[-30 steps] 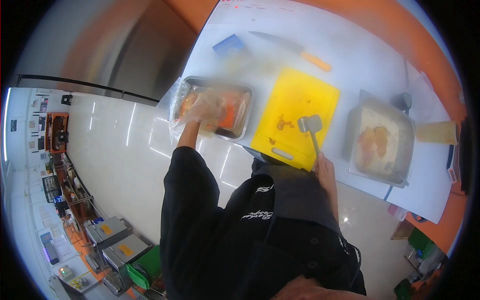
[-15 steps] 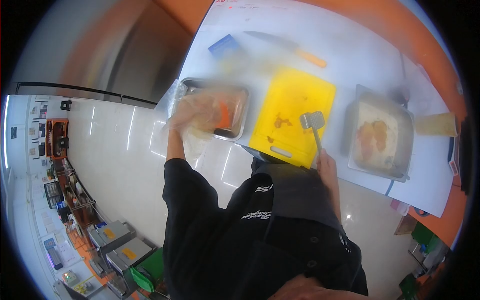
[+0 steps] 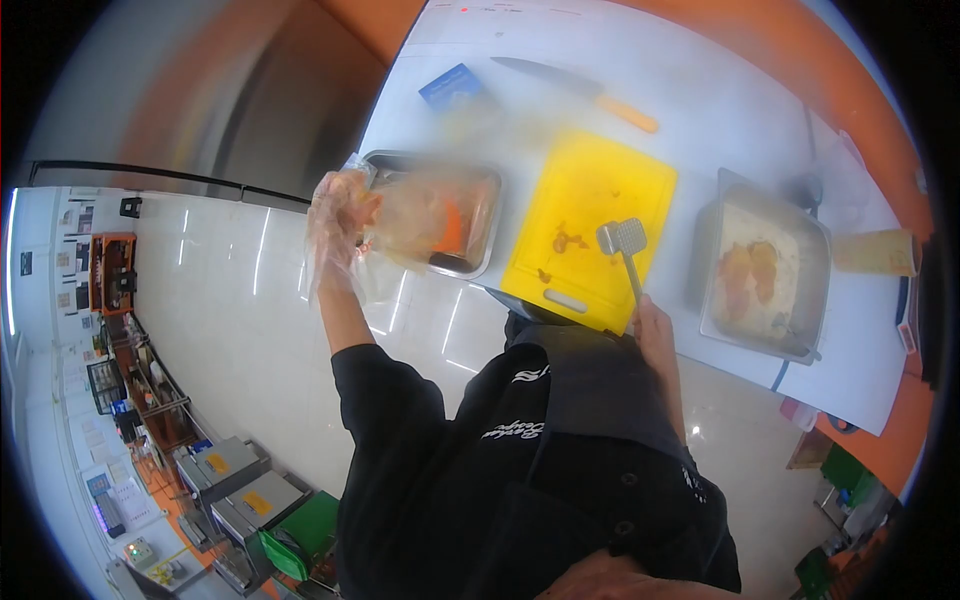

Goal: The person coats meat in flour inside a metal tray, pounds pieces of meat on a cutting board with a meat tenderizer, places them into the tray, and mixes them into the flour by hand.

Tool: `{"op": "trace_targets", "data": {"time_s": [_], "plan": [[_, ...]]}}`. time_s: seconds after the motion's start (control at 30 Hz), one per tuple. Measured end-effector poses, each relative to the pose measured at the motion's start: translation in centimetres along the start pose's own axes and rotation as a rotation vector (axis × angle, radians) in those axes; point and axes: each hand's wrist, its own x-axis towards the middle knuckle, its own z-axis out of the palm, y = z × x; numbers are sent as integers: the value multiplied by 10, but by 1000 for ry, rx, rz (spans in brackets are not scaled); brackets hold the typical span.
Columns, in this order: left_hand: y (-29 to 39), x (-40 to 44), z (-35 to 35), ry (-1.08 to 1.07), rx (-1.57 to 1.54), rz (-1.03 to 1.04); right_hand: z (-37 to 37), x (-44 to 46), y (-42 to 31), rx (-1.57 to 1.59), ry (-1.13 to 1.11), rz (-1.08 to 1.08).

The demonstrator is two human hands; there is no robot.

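Note:
My right hand (image 3: 652,330) is closed around the handle of a metal meat mallet (image 3: 622,238). The mallet's studded head is over the yellow cutting board (image 3: 590,215), which has small brownish meat scraps (image 3: 568,242) on it. My left hand (image 3: 340,215), in a loose clear plastic glove, is at the left rim of a metal tray (image 3: 487,225). Its fingers look curled in around something pinkish, too blurred to name. Inside the tray lies an orange item (image 3: 449,228), partly veiled by haze.
To the right, a deep metal pan (image 3: 711,250) holds flat pieces of meat (image 3: 748,272) on a pale layer. A knife (image 3: 627,113) with a yellow handle and a blue packet (image 3: 450,88) lie at the back. A pale cylindrical container (image 3: 875,252) is beside the pan.
My left hand has moved left, from over the tray to its left rim. My right hand and the mallet have stayed nearly still on the board.

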Motion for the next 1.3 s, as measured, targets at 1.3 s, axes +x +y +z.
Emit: {"op": "trace_targets", "data": {"time_s": [1.3], "plan": [[-145, -58, 277, -864, 769, -202, -13, -12, 12, -28, 246, -2]]}}
